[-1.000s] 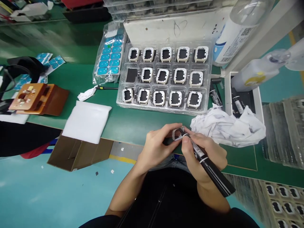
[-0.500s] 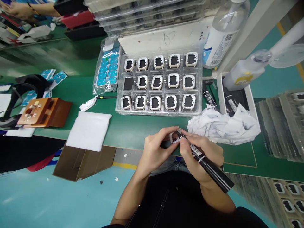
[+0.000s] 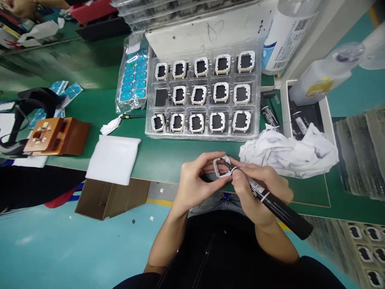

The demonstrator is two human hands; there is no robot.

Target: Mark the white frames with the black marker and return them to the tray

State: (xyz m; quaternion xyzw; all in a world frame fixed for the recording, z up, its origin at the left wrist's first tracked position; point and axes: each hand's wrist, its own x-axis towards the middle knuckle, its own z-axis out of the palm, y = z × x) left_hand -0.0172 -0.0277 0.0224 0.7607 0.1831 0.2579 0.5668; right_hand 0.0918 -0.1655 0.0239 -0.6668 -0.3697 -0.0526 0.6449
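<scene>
Between the thumb and fingers of my left hand (image 3: 197, 180) is a small white watch case frame (image 3: 217, 167), held at the table's front edge. My right hand (image 3: 261, 188) grips a black marker pen (image 3: 282, 208) like a writing tool. The marker's tip reaches the frame's inner edge; whether it touches is too small to tell. Behind my hands lies a clear plastic tray (image 3: 180, 135) with rows of similar white frames, and one compartment at its left shows only a dark pad (image 3: 161, 97).
A crumpled white cloth (image 3: 288, 154) lies right of my hands, near a white box (image 3: 326, 116) and bottles. To the left are a white foam sheet (image 3: 112, 158), an orange fixture (image 3: 60, 136) and a bag of blue stickers (image 3: 132, 78). A cardboard box (image 3: 105, 198) stands below the table edge.
The frame has turned so more of its opening faces me. The marker's back end has swung right, its tip still at the frame. The whole view has shifted slightly.
</scene>
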